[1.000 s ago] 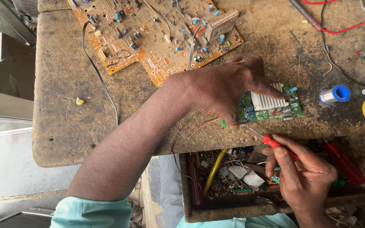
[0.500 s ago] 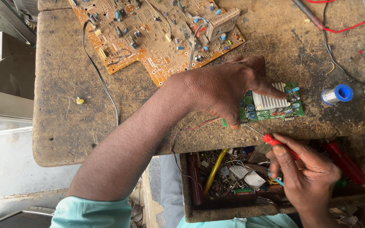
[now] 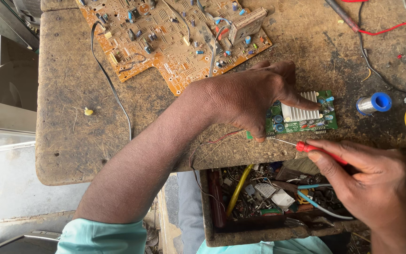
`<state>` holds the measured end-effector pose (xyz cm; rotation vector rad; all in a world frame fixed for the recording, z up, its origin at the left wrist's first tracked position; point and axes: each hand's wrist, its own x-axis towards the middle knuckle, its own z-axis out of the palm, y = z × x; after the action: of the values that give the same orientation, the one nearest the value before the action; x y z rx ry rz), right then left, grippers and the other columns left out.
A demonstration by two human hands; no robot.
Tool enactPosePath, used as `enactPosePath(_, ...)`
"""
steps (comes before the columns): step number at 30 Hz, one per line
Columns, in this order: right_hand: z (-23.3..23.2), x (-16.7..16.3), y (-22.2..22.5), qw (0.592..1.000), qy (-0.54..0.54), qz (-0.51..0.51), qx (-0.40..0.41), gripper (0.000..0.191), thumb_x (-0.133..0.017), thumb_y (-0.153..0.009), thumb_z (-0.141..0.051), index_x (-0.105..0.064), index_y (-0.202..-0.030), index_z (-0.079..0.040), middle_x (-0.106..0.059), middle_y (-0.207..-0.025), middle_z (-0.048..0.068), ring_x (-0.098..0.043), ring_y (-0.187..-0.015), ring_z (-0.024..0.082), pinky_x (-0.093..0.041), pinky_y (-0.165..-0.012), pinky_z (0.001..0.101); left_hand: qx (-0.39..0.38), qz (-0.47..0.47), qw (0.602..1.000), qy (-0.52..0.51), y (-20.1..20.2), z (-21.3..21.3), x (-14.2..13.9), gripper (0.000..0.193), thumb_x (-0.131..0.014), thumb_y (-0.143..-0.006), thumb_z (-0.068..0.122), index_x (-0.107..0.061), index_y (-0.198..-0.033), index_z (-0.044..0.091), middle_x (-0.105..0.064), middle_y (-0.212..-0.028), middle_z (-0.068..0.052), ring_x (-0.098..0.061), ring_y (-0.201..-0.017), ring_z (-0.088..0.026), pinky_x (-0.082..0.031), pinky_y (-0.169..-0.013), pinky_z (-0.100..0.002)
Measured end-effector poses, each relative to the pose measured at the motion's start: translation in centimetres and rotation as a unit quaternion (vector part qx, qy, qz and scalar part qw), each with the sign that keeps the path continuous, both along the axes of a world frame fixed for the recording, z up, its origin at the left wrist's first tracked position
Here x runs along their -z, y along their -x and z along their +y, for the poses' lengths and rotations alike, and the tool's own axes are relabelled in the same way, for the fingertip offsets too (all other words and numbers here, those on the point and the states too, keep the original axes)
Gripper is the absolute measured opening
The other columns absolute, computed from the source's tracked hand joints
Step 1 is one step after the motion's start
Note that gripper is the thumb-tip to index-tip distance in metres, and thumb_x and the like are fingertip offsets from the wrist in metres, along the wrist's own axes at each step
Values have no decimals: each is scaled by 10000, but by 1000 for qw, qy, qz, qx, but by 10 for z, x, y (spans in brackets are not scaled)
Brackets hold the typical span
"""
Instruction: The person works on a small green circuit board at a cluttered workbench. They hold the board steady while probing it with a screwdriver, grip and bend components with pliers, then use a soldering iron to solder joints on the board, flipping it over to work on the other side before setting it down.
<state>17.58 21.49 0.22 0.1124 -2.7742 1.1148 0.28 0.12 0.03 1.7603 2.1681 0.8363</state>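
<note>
My left hand (image 3: 254,96) presses down on a small green circuit board (image 3: 306,122) with a ribbed silver heat sink, holding it near the front edge of the worn workbench (image 3: 71,141). Its index finger lies across the heat sink and its thumb rests at the board's near edge. My right hand (image 3: 367,183) grips a red-handled screwdriver (image 3: 318,151), whose thin metal tip touches the near edge of the green board beside my left thumb.
A large orange circuit board (image 3: 165,37) with many components lies at the back, a black cable (image 3: 111,84) trailing from it. A solder spool with a blue core (image 3: 374,103) sits right of the green board. Below the bench edge, an open drawer (image 3: 259,197) holds several loose parts and wires.
The view has shifted slightly. My right hand has nudged the screwdriver tip closer along the green board's near edge; my left hand stays pressed on the board.
</note>
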Motion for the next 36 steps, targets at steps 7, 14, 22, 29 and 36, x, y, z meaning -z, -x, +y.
enactPosePath(7, 1, -21, 22, 995, -32, 21, -88, 207, -753, -872, -37, -773, -1078, -35, -790, -952, 94, -760, -749, 117, -593, -646, 244, -11, 4, 1000, 23, -1, 1, -1, 1044, -908, -424, 171, -612, -1413, 330, -620, -1173, -107, -532, -1187, -316, -399, -1094, -409)
enactPosePath(14, 5, -31, 30, 989, -106, -8, -101, 222, -784, -826, -54, -794, -1048, -51, -780, -827, 91, -723, -635, 127, -554, -534, 259, -8, 17, 999, 31, -2, 2, -2, 1054, -910, -414, 173, -607, -1410, 339, -630, -1165, -85, -521, -1211, -307, -343, -1108, -456)
enactPosePath(22, -6, -19, -1, 984, -138, 65, -96, 299, -781, -856, -62, -743, -1148, -15, -742, -849, 102, -714, -648, 156, -546, -553, 317, -10, 12, 999, 32, -1, 3, 1, 1046, -903, -422, 178, -606, -1414, 331, -642, -1174, -89, -520, -1214, -295, -331, -1116, -458)
enactPosePath(29, -14, 5, -22, 970, -169, 130, -114, 426, -787, -856, -35, -677, -1262, 31, -709, -811, 110, -702, -661, 173, -580, -600, 329, 9, 29, 999, 12, 1, 4, 3, 1030, -885, -446, 187, -601, -1429, 302, -681, -1156, -97, -515, -1202, -322, -384, -1073, -462)
enactPosePath(36, -19, 16, -31, 938, -253, 183, -151, 503, -792, -851, -24, -634, -1310, 108, -601, -732, 68, -632, -620, 183, -560, -595, 353, 10, 27, 1000, -5, 1, 2, 1, 1036, -891, -426, 190, -612, -1419, 283, -665, -1170, -109, -517, -1204, -334, -389, -1066, -457)
